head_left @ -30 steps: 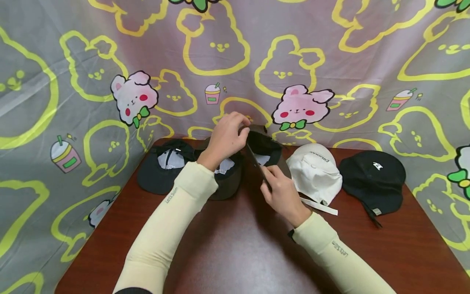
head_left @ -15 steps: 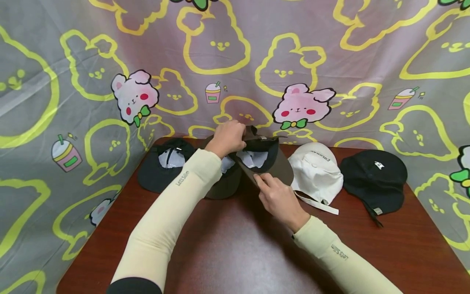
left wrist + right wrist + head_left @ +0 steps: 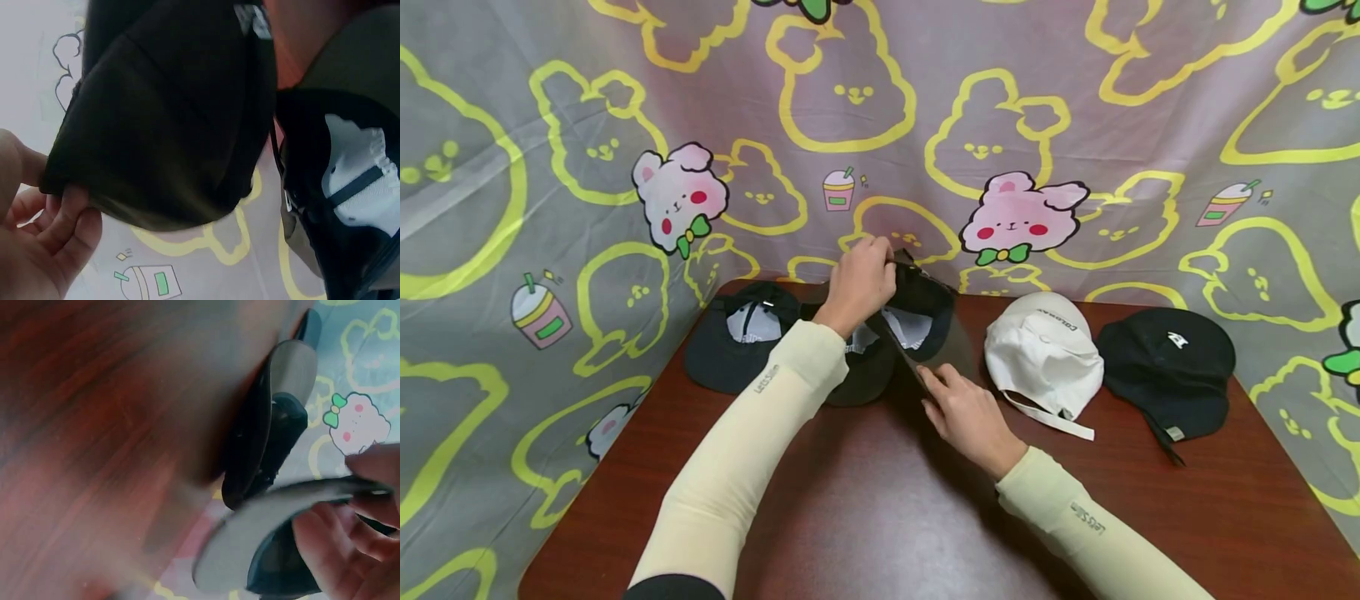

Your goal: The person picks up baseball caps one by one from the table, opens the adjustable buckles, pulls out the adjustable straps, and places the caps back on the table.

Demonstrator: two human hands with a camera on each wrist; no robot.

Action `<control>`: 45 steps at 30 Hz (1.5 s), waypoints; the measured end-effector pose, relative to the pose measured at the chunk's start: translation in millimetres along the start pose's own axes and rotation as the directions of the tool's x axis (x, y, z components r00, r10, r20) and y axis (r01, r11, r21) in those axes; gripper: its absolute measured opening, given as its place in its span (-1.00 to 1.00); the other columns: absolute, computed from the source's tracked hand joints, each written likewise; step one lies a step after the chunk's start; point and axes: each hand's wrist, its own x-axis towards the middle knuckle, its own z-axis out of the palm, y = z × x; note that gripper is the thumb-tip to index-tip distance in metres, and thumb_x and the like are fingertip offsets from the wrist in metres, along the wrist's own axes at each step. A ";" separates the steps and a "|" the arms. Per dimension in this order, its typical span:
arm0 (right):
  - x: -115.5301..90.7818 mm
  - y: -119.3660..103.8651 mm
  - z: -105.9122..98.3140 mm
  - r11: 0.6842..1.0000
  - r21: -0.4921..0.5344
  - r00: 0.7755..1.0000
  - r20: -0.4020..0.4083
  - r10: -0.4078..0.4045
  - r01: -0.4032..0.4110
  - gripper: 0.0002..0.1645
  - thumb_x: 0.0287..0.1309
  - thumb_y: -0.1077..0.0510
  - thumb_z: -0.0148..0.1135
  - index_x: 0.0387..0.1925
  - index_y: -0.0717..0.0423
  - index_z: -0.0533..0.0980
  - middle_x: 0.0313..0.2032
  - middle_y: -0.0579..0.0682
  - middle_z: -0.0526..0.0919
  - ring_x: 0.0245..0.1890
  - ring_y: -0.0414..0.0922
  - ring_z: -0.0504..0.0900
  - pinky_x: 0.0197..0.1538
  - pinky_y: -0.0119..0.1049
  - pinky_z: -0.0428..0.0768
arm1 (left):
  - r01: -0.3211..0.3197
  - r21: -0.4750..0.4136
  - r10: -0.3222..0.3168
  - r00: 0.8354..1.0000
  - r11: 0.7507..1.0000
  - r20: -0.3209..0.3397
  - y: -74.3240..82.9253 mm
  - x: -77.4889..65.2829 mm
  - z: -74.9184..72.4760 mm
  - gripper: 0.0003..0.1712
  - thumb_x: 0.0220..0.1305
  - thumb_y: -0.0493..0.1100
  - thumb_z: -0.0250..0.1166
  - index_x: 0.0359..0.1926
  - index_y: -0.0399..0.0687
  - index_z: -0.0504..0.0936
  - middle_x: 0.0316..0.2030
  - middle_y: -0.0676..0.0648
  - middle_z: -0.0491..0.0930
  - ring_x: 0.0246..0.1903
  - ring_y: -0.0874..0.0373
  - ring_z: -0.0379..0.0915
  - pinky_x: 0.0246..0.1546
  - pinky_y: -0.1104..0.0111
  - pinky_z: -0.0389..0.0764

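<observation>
Dark brown cloth forms the baseball cap [image 3: 932, 317] which the person holds with both hands, tilted, near the middle of the far edge of the table [image 3: 865, 508]. Its opening shows a black inner band and a whitish lining patch; whether it touches the wood I cannot tell. The left hand [image 3: 859, 283] pinches the rim at the back of the crown between thumb and fingers. The right hand [image 3: 973, 417] has its thumb and fingers closed on the edge of the stiff, curved brim.

Just left of this cap, partly under the left forearm, lies a second brown cap [image 3: 865, 379] with its hollow upward and its rounded brim toward the near edge. Beside it, near the far left corner, a navy-black cap [image 3: 722, 358] lies likewise, also with pale lining.

Toward the right stands a white cap [image 3: 1045, 354], soft and wrinkled, with dark lettering and a flat strap lying on the table. Nearest to the far right corner is a black cap [image 3: 1172, 367], smooth and domed, with a white emblem and a thin hanging strap.

The table is reddish-brown, with glossy wood grain. Cream stretch sleeves [image 3: 711, 492] cover both forearms. Behind hangs a creased grey fabric [image 3: 700, 75] with yellow outlined bears and pink rabbits.
</observation>
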 end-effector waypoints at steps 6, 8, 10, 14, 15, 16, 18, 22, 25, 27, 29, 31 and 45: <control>6.2 14.4 -5.0 0.989 0.109 0.984 0.159 0.078 -0.096 -0.51 0.29 -0.10 0.23 0.14 0.07 0.59 -0.16 0.02 0.62 -0.23 -0.07 0.60 -0.23 -0.18 0.61 | -0.056 -0.079 0.048 0.994 0.995 -0.097 7.6 -8.7 3.1 -0.85 0.42 -0.15 0.11 -0.27 -0.12 0.53 -0.32 -0.10 0.54 -0.44 0.05 0.46 -0.41 0.23 0.52; 11.8 25.4 -10.1 0.979 0.149 0.980 0.164 0.115 -0.139 -0.52 0.31 -0.06 0.21 0.15 0.11 0.58 -0.12 0.06 0.62 -0.14 -0.01 0.57 -0.10 -0.11 0.58 | -0.063 -0.093 0.052 0.992 0.994 -0.113 10.9 -12.0 2.9 -0.84 0.41 -0.15 0.12 -0.29 -0.12 0.53 -0.34 -0.09 0.53 -0.45 0.07 0.46 -0.42 0.26 0.52; 17.4 36.6 -14.9 0.968 0.178 0.979 0.133 0.155 -0.177 -0.53 0.29 0.02 0.23 0.15 0.16 0.56 -0.10 0.12 0.61 -0.10 0.05 0.55 -0.04 -0.04 0.55 | -0.072 -0.103 0.057 0.989 0.992 -0.136 13.5 -14.8 3.0 -0.84 0.40 -0.14 0.13 -0.30 -0.11 0.54 -0.35 -0.08 0.53 -0.47 0.08 0.45 -0.44 0.27 0.51; 27.5 50.2 -21.3 0.935 0.240 0.964 0.009 0.267 -0.261 -0.54 0.18 0.17 0.32 0.11 0.23 0.56 -0.09 0.22 0.59 -0.07 0.17 0.54 0.02 0.06 0.49 | -0.094 -0.136 0.066 0.978 0.986 -0.200 19.3 -19.6 2.9 -0.85 0.39 -0.14 0.15 -0.32 -0.09 0.53 -0.36 -0.06 0.52 -0.46 0.11 0.45 -0.45 0.29 0.51; 30.2 52.1 -22.6 0.922 0.259 0.953 -0.016 0.301 -0.287 -0.55 0.16 0.19 0.32 0.10 0.24 0.56 -0.08 0.23 0.59 -0.05 0.18 0.53 0.03 0.07 0.47 | -0.099 -0.148 0.065 0.973 0.984 -0.219 21.4 -20.6 2.5 -0.86 0.39 -0.14 0.15 -0.32 -0.08 0.54 -0.36 -0.06 0.52 -0.45 0.11 0.45 -0.44 0.29 0.51; 32.7 54.0 -23.3 0.910 0.278 0.942 -0.044 0.333 -0.308 -0.56 0.15 0.21 0.32 0.08 0.25 0.56 -0.08 0.24 0.58 -0.05 0.19 0.52 0.03 0.08 0.46 | -0.105 -0.161 0.065 0.969 0.981 -0.238 23.6 -21.5 2.2 -0.86 0.38 -0.15 0.16 -0.32 -0.09 0.54 -0.36 -0.06 0.53 -0.44 0.11 0.46 -0.43 0.29 0.52; 37.6 56.7 -24.8 0.887 0.304 0.915 -0.096 0.392 -0.348 -0.57 0.13 0.23 0.33 0.05 0.26 0.56 -0.09 0.25 0.58 -0.06 0.20 0.50 0.03 0.09 0.43 | -0.119 -0.190 0.066 0.961 0.975 -0.268 28.3 -23.6 0.9 -0.87 0.37 -0.15 0.18 -0.30 -0.10 0.55 -0.35 -0.08 0.55 -0.40 0.11 0.49 -0.38 0.30 0.55; 44.8 59.1 -28.2 0.859 0.333 0.866 -0.187 0.464 -0.388 -0.61 0.09 0.26 0.36 -0.02 0.30 0.55 -0.18 0.26 0.58 -0.11 0.20 0.48 0.01 0.07 0.40 | -0.142 -0.258 0.063 0.955 0.955 -0.291 36.8 -29.6 -2.0 -0.88 0.36 -0.18 0.20 -0.29 -0.14 0.57 -0.33 -0.09 0.55 -0.36 0.11 0.50 -0.31 0.31 0.58; 48.0 59.1 -32.2 0.850 0.342 0.844 -0.222 0.488 -0.401 -0.62 0.08 0.27 0.37 -0.05 0.31 0.55 -0.19 0.25 0.59 -0.11 0.21 0.47 0.02 0.05 0.36 | -0.149 -0.301 0.055 0.953 0.942 -0.299 42.2 -34.4 -4.2 -0.89 0.36 -0.19 0.19 -0.29 -0.14 0.57 -0.34 -0.08 0.54 -0.37 0.12 0.48 -0.32 0.32 0.56; 49.2 58.6 -34.3 0.844 0.347 0.835 -0.229 0.500 -0.410 -0.62 0.08 0.26 0.37 -0.06 0.31 0.54 -0.16 0.26 0.60 -0.10 0.20 0.46 0.02 0.04 0.35 | -0.154 -0.317 0.052 0.949 0.936 -0.310 45.0 -37.7 -5.3 -0.90 0.35 -0.20 0.19 -0.28 -0.14 0.57 -0.35 -0.08 0.53 -0.38 0.12 0.47 -0.33 0.32 0.54; 49.9 58.0 -36.2 0.839 0.348 0.827 -0.234 0.511 -0.419 -0.61 0.08 0.24 0.38 -0.06 0.31 0.53 -0.14 0.26 0.60 -0.09 0.20 0.45 0.03 0.04 0.34 | -0.165 -0.317 0.058 0.945 0.934 -0.321 47.6 -40.6 -5.7 -0.90 0.35 -0.20 0.19 -0.27 -0.15 0.57 -0.35 -0.09 0.53 -0.39 0.12 0.47 -0.35 0.31 0.54; 50.3 57.6 -37.1 0.836 0.346 0.822 -0.238 0.517 -0.426 -0.62 0.08 0.23 0.38 -0.07 0.31 0.53 -0.13 0.26 0.60 -0.08 0.20 0.46 0.04 0.05 0.34 | -0.174 -0.315 0.064 0.941 0.933 -0.331 49.6 -43.8 -5.9 -0.90 0.35 -0.21 0.19 -0.26 -0.16 0.58 -0.35 -0.10 0.54 -0.40 0.11 0.47 -0.36 0.30 0.54; 54.6 54.9 -39.6 0.874 0.335 0.836 -0.306 0.455 -0.353 -0.75 0.12 0.19 0.40 -0.15 0.21 0.69 -0.28 0.21 0.72 -0.28 0.18 0.54 -0.11 0.04 0.41 | -0.215 -0.351 0.068 0.920 0.911 -0.386 54.2 -58.9 -1.3 -0.93 0.32 -0.23 0.22 -0.27 -0.14 0.59 -0.39 -0.08 0.53 -0.46 0.15 0.44 -0.43 0.34 0.48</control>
